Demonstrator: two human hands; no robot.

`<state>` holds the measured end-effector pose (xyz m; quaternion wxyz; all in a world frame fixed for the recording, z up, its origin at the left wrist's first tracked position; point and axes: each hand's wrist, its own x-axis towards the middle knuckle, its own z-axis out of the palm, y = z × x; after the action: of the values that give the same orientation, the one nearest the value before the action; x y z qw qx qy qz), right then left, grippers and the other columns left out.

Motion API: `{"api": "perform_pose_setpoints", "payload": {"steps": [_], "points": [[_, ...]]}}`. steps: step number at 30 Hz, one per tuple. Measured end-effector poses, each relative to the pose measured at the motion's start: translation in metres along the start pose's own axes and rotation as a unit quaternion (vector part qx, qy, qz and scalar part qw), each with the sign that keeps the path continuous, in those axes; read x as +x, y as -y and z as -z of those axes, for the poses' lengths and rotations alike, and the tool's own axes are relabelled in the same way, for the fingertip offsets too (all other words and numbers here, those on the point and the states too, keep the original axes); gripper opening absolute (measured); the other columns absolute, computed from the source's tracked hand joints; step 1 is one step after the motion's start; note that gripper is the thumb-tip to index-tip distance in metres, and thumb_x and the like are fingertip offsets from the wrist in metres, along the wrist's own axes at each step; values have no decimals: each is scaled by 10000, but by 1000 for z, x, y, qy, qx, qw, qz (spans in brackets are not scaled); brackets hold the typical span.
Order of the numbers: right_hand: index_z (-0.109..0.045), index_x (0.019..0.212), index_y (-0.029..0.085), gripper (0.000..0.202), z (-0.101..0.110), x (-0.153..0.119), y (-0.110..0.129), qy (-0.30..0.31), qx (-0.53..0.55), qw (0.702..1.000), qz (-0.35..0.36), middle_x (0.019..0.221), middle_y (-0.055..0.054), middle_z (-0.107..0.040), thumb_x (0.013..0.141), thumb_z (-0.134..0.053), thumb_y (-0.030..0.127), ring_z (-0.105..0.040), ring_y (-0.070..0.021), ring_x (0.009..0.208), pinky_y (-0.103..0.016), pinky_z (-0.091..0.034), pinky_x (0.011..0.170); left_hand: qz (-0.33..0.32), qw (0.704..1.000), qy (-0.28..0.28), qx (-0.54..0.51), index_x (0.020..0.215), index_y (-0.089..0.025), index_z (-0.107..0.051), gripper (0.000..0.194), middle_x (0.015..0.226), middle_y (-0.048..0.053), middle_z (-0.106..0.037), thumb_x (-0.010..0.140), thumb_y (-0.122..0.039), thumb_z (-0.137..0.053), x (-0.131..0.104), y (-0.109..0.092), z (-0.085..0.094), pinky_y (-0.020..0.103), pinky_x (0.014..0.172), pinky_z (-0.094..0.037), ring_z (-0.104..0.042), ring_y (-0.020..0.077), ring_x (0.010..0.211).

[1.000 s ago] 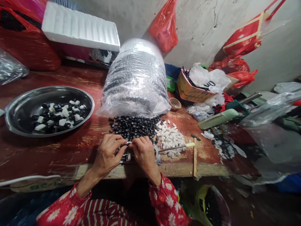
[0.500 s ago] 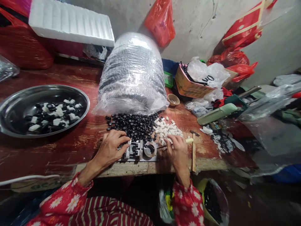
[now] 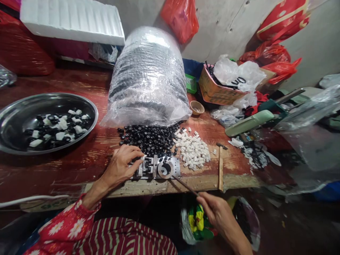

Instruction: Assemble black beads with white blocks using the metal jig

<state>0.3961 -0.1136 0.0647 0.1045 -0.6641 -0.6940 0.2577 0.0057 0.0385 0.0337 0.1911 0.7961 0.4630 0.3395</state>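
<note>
A metal clamping jig [image 3: 154, 166] lies at the table's front edge, with a round ring [image 3: 165, 170] on its right half and small dark parts in its left half. My left hand [image 3: 124, 161] is closed at the jig's left end, thumb and forefinger against it; what sits between the fingertips is hidden. In my right hand [image 3: 218, 215], below the table edge, is a lever rod [image 3: 184, 185]. Its thin shaft runs up to the ring, while its grip is covered by my fingers. Behind the jig are black round plastic parts [image 3: 151, 138] and white plastic pieces [image 3: 195, 148].
To the left, a steel basin [image 3: 92, 132] holds mixed black and white pieces. A large plastic-wrapped bundle [image 3: 148, 78] stands behind the black parts. Right of the jig lies a hammer [image 3: 220, 168]. Farther right are a carton [image 3: 220, 88], a small bowl [image 3: 197, 107] and plastic bags.
My right hand has swung the lever rod down and toward me, from beside the white pieces to below the table edge. The left hand stays at the jig. The view has shifted slightly.
</note>
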Motion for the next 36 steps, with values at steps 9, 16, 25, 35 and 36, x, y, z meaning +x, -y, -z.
{"api": "perform_pose_setpoints", "payload": {"steps": [9, 16, 25, 35, 36], "points": [[-616, 1029, 212, 559, -42, -36, 43, 207, 439, 861, -153, 621, 99, -278, 1021, -477, 753, -247, -99, 539, -238, -201, 499, 13, 1000, -5, -9, 1027, -269, -768, 142, 1160, 36, -757, 999, -327, -641, -1, 0, 1, 430, 1003, -429, -639, 232, 1087], [-590, 1014, 207, 537, -54, -36, 33, 223, 522, 811, -142, 565, 125, -257, 1010, -536, 741, -179, -71, 469, -221, -112, 440, 21, 1000, -6, 14, 1083, -284, -769, 148, 1157, 27, -767, 1005, -336, -654, -4, -2, 2, 414, 990, -443, -649, 223, 1102], [-582, 1025, 205, 524, -52, -34, 32, 230, 506, 821, -133, 553, 125, -323, 1039, -498, 722, -183, -56, 437, -209, -132, 430, -5, 999, 0, 32, 1138, -287, -770, 224, 1217, 37, -776, 1033, -421, -623, -6, -1, 10, 451, 1039, -445, -671, 240, 1142], [-587, 960, 200, 586, -67, -44, 58, 160, 491, 842, -153, 590, 105, -317, 995, -516, 781, -249, -80, 521, -244, -154, 510, -67, 989, 23, 129, 1657, -226, -359, 982, 1582, 173, -552, 903, -815, -579, -30, 15, 3, 565, 1247, -301, -510, 373, 1442], [-586, 946, 202, 595, -68, -45, 61, 155, 489, 844, -156, 588, 103, -320, 984, -524, 793, -253, -82, 524, -243, -163, 513, -70, 988, 14, 138, 1673, -211, -322, 1038, 1584, 187, -546, 886, -844, -558, -30, 15, -1, 570, 1256, -289, -501, 385, 1451]]}}
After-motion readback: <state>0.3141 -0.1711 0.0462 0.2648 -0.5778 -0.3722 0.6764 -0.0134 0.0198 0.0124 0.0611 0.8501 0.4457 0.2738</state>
